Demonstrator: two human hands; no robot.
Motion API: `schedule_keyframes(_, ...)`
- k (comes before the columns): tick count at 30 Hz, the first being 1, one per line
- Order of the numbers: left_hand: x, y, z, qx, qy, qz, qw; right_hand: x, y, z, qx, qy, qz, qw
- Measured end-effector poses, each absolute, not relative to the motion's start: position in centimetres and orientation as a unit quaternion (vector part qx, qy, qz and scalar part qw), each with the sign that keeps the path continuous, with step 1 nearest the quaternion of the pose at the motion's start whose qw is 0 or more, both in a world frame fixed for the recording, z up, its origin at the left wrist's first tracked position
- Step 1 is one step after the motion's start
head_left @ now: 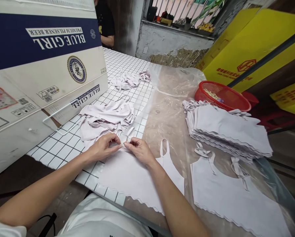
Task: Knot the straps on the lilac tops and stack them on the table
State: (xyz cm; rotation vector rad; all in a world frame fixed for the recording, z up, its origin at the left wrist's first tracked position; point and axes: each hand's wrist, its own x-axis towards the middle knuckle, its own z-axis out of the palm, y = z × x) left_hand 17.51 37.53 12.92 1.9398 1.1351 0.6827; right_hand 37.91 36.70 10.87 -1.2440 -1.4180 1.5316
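Note:
A pale lilac camisole top (132, 176) with a scalloped hem lies flat on the table in front of me. At its upper left strap (130, 131), my right hand (139, 150) is closed, thumb and fingertips pinching the narrow band. My left hand (105, 146) is right beside it, thumb and forefinger drawn together in a pinch; whatever lies between those tips is too small to make out. The camisole's other strap (164, 147) forms an upright loop on the table, touched by neither hand. A crumpled heap of similar garments (108, 115) lies just beyond my left hand.
A large beer carton (46, 65) stands on the left. To the right lie another flat camisole (231, 191), a thick garment stack (226, 128) and a red plastic basket (223, 97). More crumpled pieces (127, 80) lie farther back. Another person (105, 23) is behind the carton.

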Motion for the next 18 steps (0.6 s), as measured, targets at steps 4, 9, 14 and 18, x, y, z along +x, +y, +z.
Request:
schedule_keyframes(4, 18.4, 37.2, 12.7, 0.755, 0.449, 0.256, 0.403, 37.7, 36.9, 10.4, -0.462, -0.485, 0.633, 0.388)
schedule_keyframes(9, 19.4, 37.3, 12.5, 0.742, 0.459, 0.271, 0.406, 38.0, 36.7, 10.5, -0.434, -0.492, 0.639, 0.401)
schedule_keyframes(14, 19.4, 37.2, 13.1, 0.76, 0.454, 0.261, 0.384, 38.7, 36.9, 11.6, -0.439, -0.543, 0.618, 0.361)
schedule_keyframes(18, 19.8, 36.8, 13.0, 0.818, 0.412, 0.219, 0.337, 39.9, 37.4, 13.0, -0.469, -0.572, 0.572, 0.355)
